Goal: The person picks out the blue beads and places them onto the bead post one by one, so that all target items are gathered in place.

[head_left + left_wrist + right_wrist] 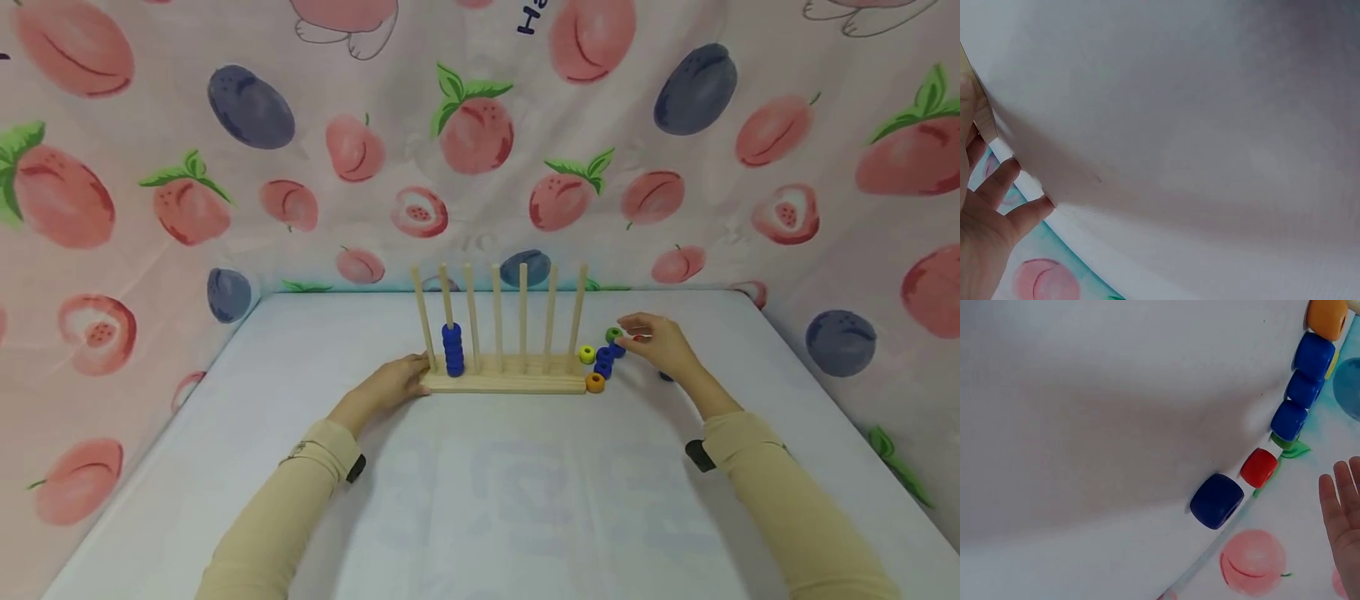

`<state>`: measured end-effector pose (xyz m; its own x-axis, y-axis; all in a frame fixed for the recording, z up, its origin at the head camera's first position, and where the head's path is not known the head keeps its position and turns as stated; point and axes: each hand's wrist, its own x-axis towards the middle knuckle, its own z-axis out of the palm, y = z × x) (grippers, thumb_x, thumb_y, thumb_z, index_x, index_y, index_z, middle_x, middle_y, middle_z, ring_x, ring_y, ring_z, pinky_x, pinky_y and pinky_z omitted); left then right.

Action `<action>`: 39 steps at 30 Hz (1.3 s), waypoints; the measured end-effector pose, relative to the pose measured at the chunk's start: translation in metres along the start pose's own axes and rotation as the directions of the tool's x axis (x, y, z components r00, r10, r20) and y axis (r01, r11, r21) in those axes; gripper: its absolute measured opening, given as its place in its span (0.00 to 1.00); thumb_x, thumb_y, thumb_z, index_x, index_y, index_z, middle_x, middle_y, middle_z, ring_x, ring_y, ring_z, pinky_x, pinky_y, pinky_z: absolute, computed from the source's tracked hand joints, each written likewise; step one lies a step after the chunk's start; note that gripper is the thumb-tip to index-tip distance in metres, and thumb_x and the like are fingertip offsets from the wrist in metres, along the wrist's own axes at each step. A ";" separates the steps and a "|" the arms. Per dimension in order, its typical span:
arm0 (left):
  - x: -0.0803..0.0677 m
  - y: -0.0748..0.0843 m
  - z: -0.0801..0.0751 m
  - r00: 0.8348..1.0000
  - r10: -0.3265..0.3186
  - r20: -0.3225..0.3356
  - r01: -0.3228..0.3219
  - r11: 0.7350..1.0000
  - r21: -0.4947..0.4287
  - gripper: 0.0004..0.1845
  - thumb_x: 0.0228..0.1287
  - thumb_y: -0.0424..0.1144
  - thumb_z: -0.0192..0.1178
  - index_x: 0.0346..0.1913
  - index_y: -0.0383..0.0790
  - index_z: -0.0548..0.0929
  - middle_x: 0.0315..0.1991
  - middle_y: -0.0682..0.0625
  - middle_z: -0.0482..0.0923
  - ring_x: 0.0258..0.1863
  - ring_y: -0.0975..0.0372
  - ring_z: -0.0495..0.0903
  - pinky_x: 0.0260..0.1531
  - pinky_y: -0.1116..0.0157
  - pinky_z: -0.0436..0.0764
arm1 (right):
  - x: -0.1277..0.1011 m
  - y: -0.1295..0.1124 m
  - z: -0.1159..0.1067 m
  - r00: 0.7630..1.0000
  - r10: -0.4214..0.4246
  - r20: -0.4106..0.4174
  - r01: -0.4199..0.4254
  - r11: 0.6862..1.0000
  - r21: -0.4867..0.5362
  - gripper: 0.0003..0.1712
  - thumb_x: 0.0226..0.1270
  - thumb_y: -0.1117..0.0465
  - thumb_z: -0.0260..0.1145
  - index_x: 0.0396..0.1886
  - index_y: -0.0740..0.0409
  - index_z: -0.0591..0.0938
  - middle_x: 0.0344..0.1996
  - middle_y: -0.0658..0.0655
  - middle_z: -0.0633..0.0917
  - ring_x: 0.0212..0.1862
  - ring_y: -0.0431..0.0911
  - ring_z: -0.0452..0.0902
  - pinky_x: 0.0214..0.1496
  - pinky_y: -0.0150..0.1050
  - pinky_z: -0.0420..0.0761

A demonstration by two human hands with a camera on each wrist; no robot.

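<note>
On the table (pixel 480 500), loose beads (pixel 603 369) lie right of the rack (pixel 506 384) (stacked beads (pixel 453 351) on its second-left peg (pixel 446 296))

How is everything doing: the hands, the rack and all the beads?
Wooden rack: standing, pegs up
Blue stack: threaded on second peg from left
Other six pegs: bare
Orange bead: loose
Yellow bead: loose
Green bead: loose
Red bead: loose
Other blue beads: loose
Left hand: holding rack's left end
Right hand: fingers extended, near loose beads
</note>
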<state>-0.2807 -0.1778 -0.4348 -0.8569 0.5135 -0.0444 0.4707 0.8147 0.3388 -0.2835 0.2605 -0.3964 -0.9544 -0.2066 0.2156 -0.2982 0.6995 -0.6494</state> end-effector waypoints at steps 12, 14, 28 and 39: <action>-0.002 0.004 0.002 1.000 -0.006 0.005 0.006 1.000 -0.011 0.31 0.64 0.43 0.59 0.65 0.28 0.67 0.67 0.33 0.63 0.65 0.41 0.65 0.66 0.48 0.64 | 0.003 0.014 0.009 0.994 0.096 0.059 -0.093 0.994 -0.055 0.22 0.64 0.65 0.63 0.54 0.75 0.74 0.52 0.76 0.77 0.54 0.67 0.75 0.58 0.57 0.76; -0.002 0.003 0.004 1.000 -0.012 0.011 0.012 1.000 -0.008 0.31 0.64 0.43 0.59 0.65 0.28 0.67 0.67 0.34 0.63 0.66 0.41 0.64 0.67 0.48 0.64 | 0.003 0.017 0.011 0.995 0.084 0.049 -0.081 0.995 -0.057 0.21 0.64 0.67 0.63 0.53 0.76 0.75 0.51 0.77 0.77 0.53 0.67 0.75 0.57 0.57 0.76; -0.001 0.005 -0.003 1.000 0.011 -0.007 -0.011 1.000 0.008 0.30 0.64 0.42 0.60 0.64 0.27 0.68 0.66 0.33 0.64 0.65 0.41 0.66 0.66 0.47 0.65 | 0.009 0.024 0.013 0.991 0.126 0.037 -0.122 0.989 -0.087 0.19 0.64 0.68 0.61 0.50 0.78 0.75 0.46 0.77 0.79 0.49 0.66 0.76 0.54 0.57 0.76; -0.001 0.003 -0.002 1.000 0.007 -0.008 -0.007 1.000 0.006 0.31 0.63 0.42 0.60 0.64 0.29 0.68 0.66 0.33 0.65 0.64 0.41 0.67 0.65 0.47 0.66 | 0.014 0.023 0.020 0.986 0.160 0.043 -0.155 0.982 -0.111 0.17 0.63 0.69 0.61 0.48 0.78 0.76 0.44 0.76 0.80 0.47 0.66 0.76 0.52 0.56 0.76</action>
<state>-0.2786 -0.1764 -0.4321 -0.8551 0.5173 -0.0341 0.4783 0.8125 0.3332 -0.3040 0.2600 -0.4226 -0.9896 -0.1211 0.0771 -0.1432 0.7943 -0.5904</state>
